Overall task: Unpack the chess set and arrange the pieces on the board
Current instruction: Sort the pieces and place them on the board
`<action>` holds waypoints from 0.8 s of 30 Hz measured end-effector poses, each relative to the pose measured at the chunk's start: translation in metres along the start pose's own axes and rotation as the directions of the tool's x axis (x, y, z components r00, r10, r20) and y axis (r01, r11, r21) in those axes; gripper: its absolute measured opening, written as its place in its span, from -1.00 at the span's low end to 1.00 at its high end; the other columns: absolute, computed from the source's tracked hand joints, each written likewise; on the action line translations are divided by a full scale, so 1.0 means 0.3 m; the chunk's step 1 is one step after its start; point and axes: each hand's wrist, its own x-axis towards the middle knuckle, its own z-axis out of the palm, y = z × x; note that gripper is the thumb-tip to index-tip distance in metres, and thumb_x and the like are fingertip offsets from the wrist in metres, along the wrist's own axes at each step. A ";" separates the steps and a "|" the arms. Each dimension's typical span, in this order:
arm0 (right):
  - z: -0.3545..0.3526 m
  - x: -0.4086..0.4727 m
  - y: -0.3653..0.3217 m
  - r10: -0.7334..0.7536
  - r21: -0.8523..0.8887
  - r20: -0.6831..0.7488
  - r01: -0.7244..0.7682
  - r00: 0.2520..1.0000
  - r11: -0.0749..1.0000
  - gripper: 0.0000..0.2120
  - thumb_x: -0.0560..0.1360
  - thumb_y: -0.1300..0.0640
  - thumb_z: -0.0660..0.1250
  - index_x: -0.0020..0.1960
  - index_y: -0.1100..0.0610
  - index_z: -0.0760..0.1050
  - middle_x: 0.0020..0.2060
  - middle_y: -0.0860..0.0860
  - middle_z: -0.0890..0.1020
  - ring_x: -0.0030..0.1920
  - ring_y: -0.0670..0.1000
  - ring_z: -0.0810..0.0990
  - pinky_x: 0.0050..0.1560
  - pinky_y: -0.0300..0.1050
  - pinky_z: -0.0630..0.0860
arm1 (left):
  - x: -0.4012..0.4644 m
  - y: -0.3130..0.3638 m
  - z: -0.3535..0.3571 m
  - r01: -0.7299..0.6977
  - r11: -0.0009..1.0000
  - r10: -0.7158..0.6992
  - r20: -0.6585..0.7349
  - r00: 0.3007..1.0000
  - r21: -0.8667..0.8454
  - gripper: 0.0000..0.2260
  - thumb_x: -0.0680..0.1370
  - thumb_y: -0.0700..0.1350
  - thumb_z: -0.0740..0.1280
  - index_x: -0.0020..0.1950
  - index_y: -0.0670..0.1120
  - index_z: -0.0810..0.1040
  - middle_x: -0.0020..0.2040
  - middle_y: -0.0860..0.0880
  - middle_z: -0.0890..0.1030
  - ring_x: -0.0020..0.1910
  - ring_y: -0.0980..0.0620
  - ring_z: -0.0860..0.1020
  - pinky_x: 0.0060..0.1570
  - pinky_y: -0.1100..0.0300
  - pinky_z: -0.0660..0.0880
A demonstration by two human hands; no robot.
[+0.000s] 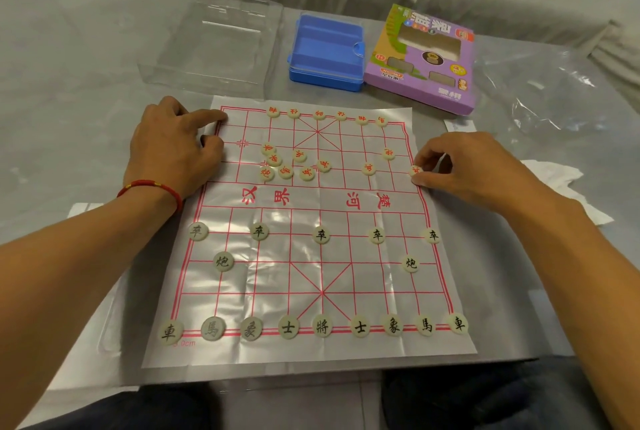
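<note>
A thin plastic Chinese chess board [311,277] with red lines lies before me. Black-lettered pieces stand in order on the near half, such as the general [322,325] in the front row. Several red-lettered pieces line the far edge, and a loose cluster [287,163] lies left of the middle on the far half. My right hand [460,166] pinches a red piece [415,170] at the board's right edge line. My left hand [173,149] rests on the far left corner, index finger stretched out onto the sheet, the other fingers curled under.
Behind the board sit a clear plastic cover [214,45], a blue plastic case [327,52] and a purple cardboard box [426,59]. Crumpled clear wrap [540,90] and white paper [561,180] lie at the right. My knees show below the table edge.
</note>
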 end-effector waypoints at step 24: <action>0.117 0.068 -0.336 -0.385 -0.160 -0.087 0.368 0.919 0.916 -0.61 0.57 -0.11 0.30 0.37 -0.06 0.50 0.25 -0.04 0.54 0.24 0.00 0.47 0.16 -0.14 0.44 | -0.002 -0.002 -0.006 -0.004 1.000 0.004 -0.005 1.000 -0.009 -0.64 0.58 0.04 0.26 0.37 0.08 0.53 0.03 -0.12 0.44 0.04 -0.17 0.47 0.05 -0.09 0.54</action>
